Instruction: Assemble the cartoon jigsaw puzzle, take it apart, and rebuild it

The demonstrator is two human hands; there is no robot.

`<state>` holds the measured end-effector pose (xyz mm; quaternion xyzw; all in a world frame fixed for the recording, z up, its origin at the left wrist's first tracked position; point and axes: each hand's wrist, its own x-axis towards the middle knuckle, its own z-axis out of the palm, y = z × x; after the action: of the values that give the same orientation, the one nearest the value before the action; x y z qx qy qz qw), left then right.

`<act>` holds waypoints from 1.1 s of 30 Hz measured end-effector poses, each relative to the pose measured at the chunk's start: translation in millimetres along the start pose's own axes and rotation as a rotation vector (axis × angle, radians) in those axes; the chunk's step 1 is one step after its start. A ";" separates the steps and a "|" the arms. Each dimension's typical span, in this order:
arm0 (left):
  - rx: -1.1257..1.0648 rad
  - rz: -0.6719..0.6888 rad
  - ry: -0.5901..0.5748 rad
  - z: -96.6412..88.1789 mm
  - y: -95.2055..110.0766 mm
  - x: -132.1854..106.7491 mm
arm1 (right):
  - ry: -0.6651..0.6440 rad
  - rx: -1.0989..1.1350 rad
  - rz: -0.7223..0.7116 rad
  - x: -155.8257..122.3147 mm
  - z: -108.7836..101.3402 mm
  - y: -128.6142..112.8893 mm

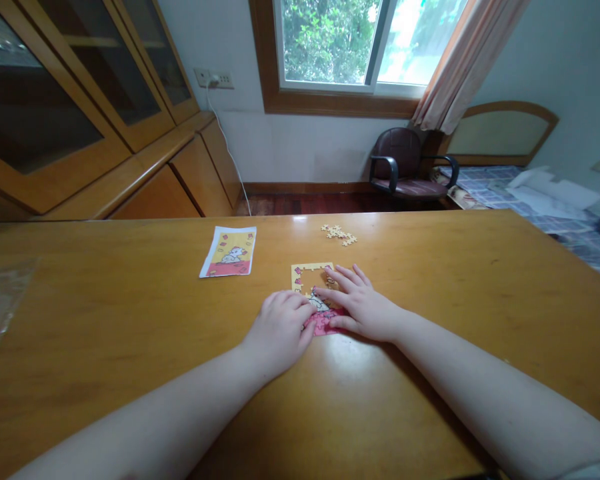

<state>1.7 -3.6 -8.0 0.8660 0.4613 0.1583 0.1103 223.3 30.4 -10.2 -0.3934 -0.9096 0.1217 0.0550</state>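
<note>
Jigsaw puzzle [303, 278] lies part-built at twelve o'clock on the tabletop [430, 373], right hand [360, 307] spread flat to steady it, left hand [277, 331] pressing closed-together fingers against its edge, any pinched piece hidden.

The wooden tabletop [455, 293] supports a printed picture card [229, 252], a small cluster of loose jigsaw pieces [338, 234] and a partly assembled jigsaw puzzle [305, 277]. A clear plastic sheet [0, 300] lies at the left side.

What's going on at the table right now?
Left hand and right hand on part-built jigsaw puzzle. Loose pieces beyond it. Printed picture card to its left.
</note>
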 end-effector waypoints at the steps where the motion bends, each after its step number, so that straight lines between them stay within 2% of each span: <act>1: 0.001 0.000 -0.002 -0.3 0.2 0.2 | 0.002 -0.002 0.004 -0.1 0.2 -0.2; 5: 0.006 -0.002 -0.003 -0.4 0.0 0.1 | 0.023 -0.016 0.011 -0.5 0.1 -0.5; 8: 0.006 0.000 0.006 0.4 -0.8 -0.8 | 0.108 -0.040 0.046 -1.5 -3.9 2.0; 13: -0.003 -0.012 -0.006 1.6 -1.9 -1.7 | 0.153 -0.066 0.211 -8.4 -19.8 16.5; 17: -0.019 -0.017 0.004 1.8 -2.0 -1.3 | 0.067 -0.029 0.315 -16.0 -32.7 31.2; 24: -0.016 -0.023 0.004 1.8 -1.2 -0.4 | -0.072 0.156 0.304 -18.8 -33.2 40.0; 33: -0.013 -0.002 0.027 3.4 -2.2 -1.4 | -0.096 0.201 0.302 -18.2 -30.6 34.4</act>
<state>0.6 -3.8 -12.1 0.8627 0.4625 0.1730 0.1095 265.9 45.4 10.1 -0.5118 -0.8250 0.2377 0.0316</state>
